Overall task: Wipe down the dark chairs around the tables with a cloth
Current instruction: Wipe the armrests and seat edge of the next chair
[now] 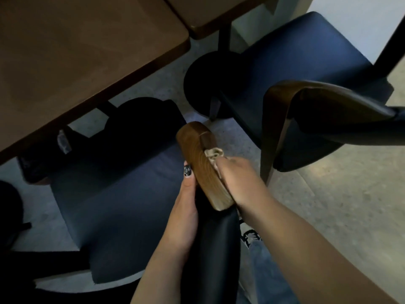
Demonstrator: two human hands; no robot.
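Beige cloth (pixel 213 155) bunched against chair (pixel 203 163)

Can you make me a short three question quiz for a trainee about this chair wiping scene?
1. True or false: the right hand holds the cloth against the wooden chair back.
2. Which does the left hand touch? A) the table B) the same chair back C) the floor
3. Fill in: the neighbouring chair has a dark ____ seat.

Key: 1 true; 2 B; 3 blue
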